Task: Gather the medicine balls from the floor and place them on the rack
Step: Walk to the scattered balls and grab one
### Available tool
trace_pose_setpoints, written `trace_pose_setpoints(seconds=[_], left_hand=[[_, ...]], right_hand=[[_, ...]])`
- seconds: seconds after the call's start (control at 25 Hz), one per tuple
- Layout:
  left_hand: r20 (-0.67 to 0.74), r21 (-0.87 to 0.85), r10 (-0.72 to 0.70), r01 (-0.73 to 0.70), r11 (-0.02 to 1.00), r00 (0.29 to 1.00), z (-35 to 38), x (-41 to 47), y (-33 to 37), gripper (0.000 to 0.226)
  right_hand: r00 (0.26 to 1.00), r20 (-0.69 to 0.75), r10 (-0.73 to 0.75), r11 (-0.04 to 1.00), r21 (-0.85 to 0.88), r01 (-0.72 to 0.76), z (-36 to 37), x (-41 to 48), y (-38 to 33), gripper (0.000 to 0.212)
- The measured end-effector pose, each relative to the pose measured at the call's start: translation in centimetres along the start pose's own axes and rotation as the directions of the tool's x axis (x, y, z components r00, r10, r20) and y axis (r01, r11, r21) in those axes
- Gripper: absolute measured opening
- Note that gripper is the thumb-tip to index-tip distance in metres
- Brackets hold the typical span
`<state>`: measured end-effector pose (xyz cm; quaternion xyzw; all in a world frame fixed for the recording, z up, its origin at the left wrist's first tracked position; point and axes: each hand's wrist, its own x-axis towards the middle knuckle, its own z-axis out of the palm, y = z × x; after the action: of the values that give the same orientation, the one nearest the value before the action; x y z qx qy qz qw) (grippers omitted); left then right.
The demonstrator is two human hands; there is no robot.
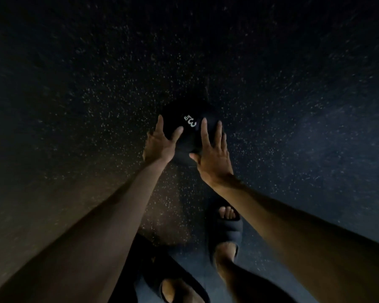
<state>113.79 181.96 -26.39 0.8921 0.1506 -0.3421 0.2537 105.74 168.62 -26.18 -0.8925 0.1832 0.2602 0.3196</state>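
**Hands on a 3 kg ball, low over a dark floor**

Hands reach down from both sides onto one black medicine ball (189, 130), the only task thing in view. It sits at the middle of the picture, over a dark floor (74, 106) flecked with pale specks. White print on its top reads "3 kg", seen upside down from the head camera.

The left hand (160, 143) lies on the ball's left side, fingers spread and curved against it, the thumb pressed near the print. The right hand (213, 154) lies on the right side, fingers stretched up over the curve and the thumb tucked under the near edge. Each grip is wide open, palm flat to the ball, so the ball is pressed between the two hands rather than closed in either one.

No container shows anywhere in the frame.

Much is hard to make out. The light is very dim, and the ball's outline melts into the floor, so whether the ball rests on the floor or is clear of it cannot be told. Its far side and underside are hidden. Below the arms, two feet in dark slide sandals show: the right sandal (227, 232) with toes visible, the left sandal (173, 281) cut off by the bottom edge.
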Motion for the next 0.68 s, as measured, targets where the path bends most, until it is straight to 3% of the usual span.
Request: trace_pose_setpoints(seconds=[0.08,0.16,0.24,0.32,0.48,0.68], left_hand=[[-0.031,0.017,0.105,-0.105,0.994,0.994,-0.5,-1.3,0.4,0.08],[0.009,0.132,0.257,-0.256,0.958,0.966,-0.5,-1.9,0.5,0.097],[0.011,0.206,0.308,-0.303,0.93,0.951,-0.2,-0.5,0.6,0.114],[0.0,0.196,0.287,-0.282,0.939,0.958,-1.0,2.3,1.7,0.122],[0.047,0.169,0.203,-0.208,0.963,0.978,-4.9,8.6,4.3,0.12],[0.196,0.058,0.051,-0.063,0.996,0.979,-9.8,16.5,9.1,0.111]], right_hand=[[0.998,0.051,0.048,0.999,-0.021,-0.047,-1.7,3.0,-1.8,0.099],[0.99,0.101,0.096,0.994,-0.062,-0.09,-3.8,6.7,-4.0,0.096],[0.98,0.132,0.147,0.987,-0.08,-0.138,-5.4,10.8,-5.9,0.094],[0.982,0.116,0.149,0.988,-0.05,-0.145,-6.5,14.3,-7.5,0.089],[0.991,-0.08,0.109,0.988,0.114,-0.099,-7.9,15.7,-8.5,0.069],[0.99,0.087,0.111,0.993,0.024,-0.113,-8.4,13.8,-8.2,0.089]])
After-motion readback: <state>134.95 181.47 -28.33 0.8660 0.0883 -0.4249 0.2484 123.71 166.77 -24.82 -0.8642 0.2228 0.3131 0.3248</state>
